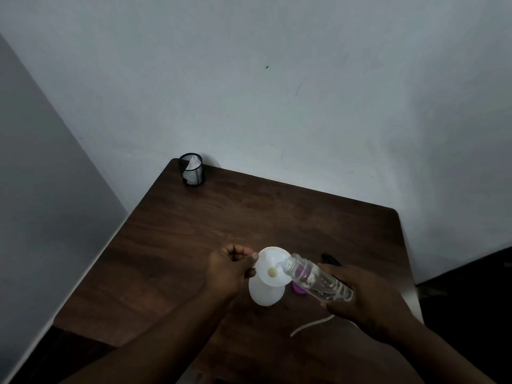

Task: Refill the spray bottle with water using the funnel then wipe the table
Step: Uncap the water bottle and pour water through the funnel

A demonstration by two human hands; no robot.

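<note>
Two hands, two bottles, one funnel, one cup.

At the upper left corner of the dark brown wooden table [194, 231], one black wire-mesh cup [193, 169] with something white inside.

Below centre, left hand [230, 268] pinching the rim of the white plastic funnel [273, 266], thumb on the edge, other fingers curled. Seated upright in the neck of the white opaque spray bottle [264, 295], itself standing on the table.

Right of that, one clear plastic water bottle [318, 281], tilted, open mouth over the funnel bowl, clear liquid inside. Right hand [371, 297] wrapped around its base.

Beneath the tilted bottle, one purple round piece [297, 290]. Just behind, one black part [329, 258], too dark to identify. Nearer, one thin white tube [310, 325] lying flat.

Bare wood between cup and hands. Table's right edge close beside the right hand.
</note>
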